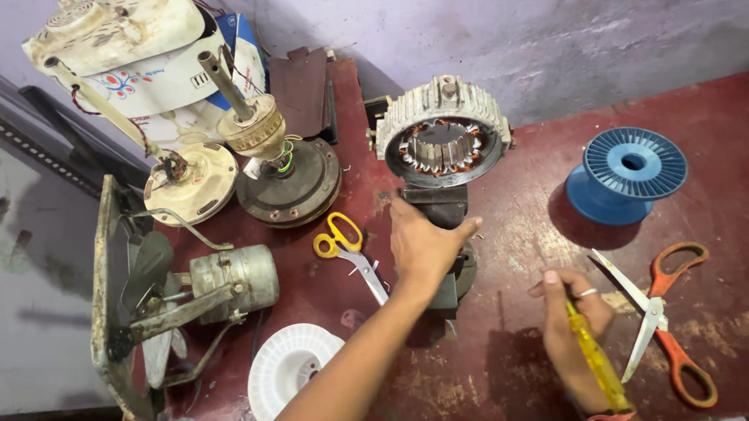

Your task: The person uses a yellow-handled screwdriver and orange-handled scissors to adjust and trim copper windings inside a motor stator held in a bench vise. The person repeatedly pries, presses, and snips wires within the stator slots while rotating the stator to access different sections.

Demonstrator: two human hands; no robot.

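Observation:
My left hand (423, 244) reaches across the worn red table (732, 170) and grips the dark stand (442, 209) that carries a round motor stator (442, 132), a ribbed pale housing with copper windings inside. My right hand (574, 324) rests on the table to the right of the stand, fingers closed around a yellow-handled screwdriver (597, 358) whose handle points toward me. Orange-handled scissors (664, 321) lie open just right of that hand.
Yellow-handled scissors (346, 249) lie left of the stand. A blue spool (629, 175) sits at the right, a white spool (289, 367) near the front left. Fan motors (285, 169) and a small motor on a metal frame (210, 288) crowd the left side.

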